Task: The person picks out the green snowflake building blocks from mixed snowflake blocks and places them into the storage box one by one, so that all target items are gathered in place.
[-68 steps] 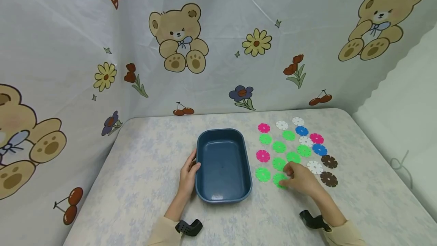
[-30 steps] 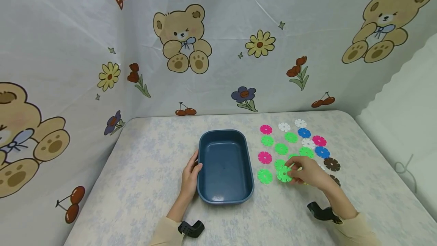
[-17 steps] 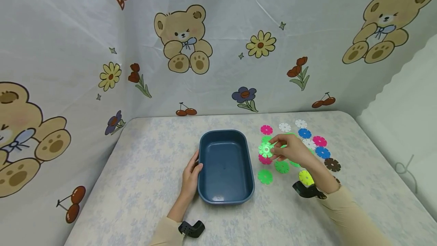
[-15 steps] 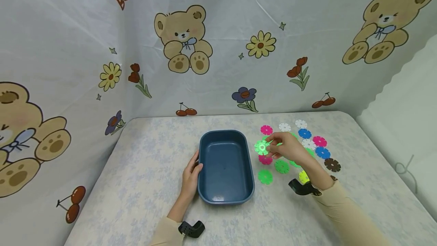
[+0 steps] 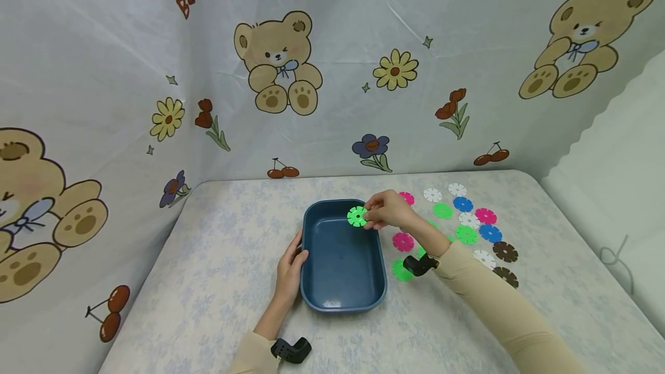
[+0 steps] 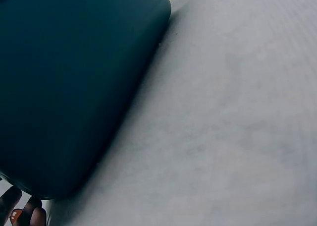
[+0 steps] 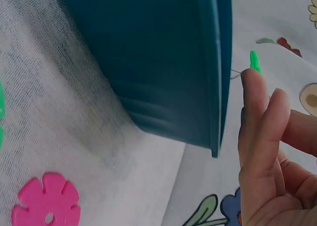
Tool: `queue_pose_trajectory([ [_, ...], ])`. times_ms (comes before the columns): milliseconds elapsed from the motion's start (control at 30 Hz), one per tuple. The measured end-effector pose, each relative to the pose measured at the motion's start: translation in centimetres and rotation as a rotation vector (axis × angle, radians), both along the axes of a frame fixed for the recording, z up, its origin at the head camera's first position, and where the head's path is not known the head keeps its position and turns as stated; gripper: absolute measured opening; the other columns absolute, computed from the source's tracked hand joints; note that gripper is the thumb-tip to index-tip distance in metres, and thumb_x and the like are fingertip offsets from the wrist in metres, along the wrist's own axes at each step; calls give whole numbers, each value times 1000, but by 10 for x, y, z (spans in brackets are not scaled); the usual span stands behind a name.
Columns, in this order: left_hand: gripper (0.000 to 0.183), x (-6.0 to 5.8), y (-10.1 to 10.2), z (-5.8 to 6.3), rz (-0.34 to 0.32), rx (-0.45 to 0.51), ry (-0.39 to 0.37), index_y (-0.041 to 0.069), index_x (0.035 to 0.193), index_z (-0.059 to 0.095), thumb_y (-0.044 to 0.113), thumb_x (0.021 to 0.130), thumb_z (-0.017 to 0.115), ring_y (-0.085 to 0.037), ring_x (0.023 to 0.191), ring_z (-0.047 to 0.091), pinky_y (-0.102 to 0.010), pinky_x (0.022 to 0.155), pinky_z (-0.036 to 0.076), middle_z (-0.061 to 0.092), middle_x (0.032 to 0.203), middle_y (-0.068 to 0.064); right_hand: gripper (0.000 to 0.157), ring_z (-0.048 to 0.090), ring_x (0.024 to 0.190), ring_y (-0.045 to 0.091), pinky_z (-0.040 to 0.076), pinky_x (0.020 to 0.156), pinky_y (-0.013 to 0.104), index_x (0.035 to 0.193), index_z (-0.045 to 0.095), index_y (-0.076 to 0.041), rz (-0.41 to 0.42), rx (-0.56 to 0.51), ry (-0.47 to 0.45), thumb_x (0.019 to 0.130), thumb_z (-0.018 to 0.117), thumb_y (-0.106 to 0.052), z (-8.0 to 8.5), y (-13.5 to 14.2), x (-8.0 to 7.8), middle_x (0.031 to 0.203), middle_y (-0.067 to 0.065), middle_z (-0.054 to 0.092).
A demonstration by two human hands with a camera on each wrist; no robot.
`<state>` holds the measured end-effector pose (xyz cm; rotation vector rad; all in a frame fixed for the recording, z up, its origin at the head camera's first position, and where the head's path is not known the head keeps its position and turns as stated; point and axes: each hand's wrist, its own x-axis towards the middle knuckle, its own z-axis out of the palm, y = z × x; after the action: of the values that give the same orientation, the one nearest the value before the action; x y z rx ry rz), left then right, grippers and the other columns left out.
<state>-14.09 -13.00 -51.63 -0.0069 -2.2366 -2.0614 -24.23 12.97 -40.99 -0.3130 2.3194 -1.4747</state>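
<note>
A deep blue plastic bin (image 5: 340, 264) stands on the table, and nothing shows inside it. My left hand (image 5: 288, 270) holds its left side, thumb at the rim and fingers along the outer wall; dark fingertips (image 6: 32, 208) show by the wall in the left wrist view. Over the bin's far right corner, my right hand (image 5: 387, 210) pinches a green notched plastic disc (image 5: 357, 216) between thumb and fingers. In the right wrist view that green disc (image 7: 254, 61) appears edge-on, above the rim level.
Right of the bin lie several loose discs, among them a pink disc (image 5: 403, 241), a green disc (image 5: 466, 234), a blue disc (image 5: 463, 204), a white disc (image 5: 432, 194) and a brown disc (image 5: 505, 251). My right forearm covers some. A printed curtain (image 5: 332, 74) hangs behind the table.
My right hand has picked up the green disc from the group, lifted it and carried it left and away from me to above the bin. My left hand stays on the bin.
</note>
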Motion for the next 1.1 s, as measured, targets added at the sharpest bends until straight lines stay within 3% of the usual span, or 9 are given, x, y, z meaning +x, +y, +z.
queue_pose_trajectory([
  [133,51,0,0,0,6,-1,1,13,152,38,13,102,46,-28,129,46,-18,96,40,38,156,-8,22,73,69,20,56,61,26,107,63,12,10,13,-16,91,66,-3,-4,-15,-5,85,19,71],
  [567,51,1,1,-1,14,1,-5,13,151,39,14,101,47,-30,130,47,-19,95,41,38,156,-8,22,74,73,24,58,65,32,109,61,13,50,29,-75,88,64,5,-21,-55,-14,87,23,71],
  [833,51,0,0,-1,-5,8,11,13,152,38,14,102,46,-33,131,46,-18,96,41,37,156,-8,28,74,75,24,58,65,31,114,61,12,21,19,-156,87,65,7,-39,-67,-19,91,24,72],
  [1000,51,0,0,-1,-3,7,9,13,152,38,14,102,46,-32,131,46,-18,96,40,38,156,-8,32,74,79,26,58,69,34,119,59,11,18,25,-156,88,64,7,-47,-71,-17,102,26,70],
  [1100,51,0,0,0,0,9,3,14,152,38,14,101,47,-31,131,46,-18,96,40,38,156,-8,31,74,78,25,58,69,34,119,60,11,7,29,-156,88,64,6,-51,-73,-16,101,25,70],
])
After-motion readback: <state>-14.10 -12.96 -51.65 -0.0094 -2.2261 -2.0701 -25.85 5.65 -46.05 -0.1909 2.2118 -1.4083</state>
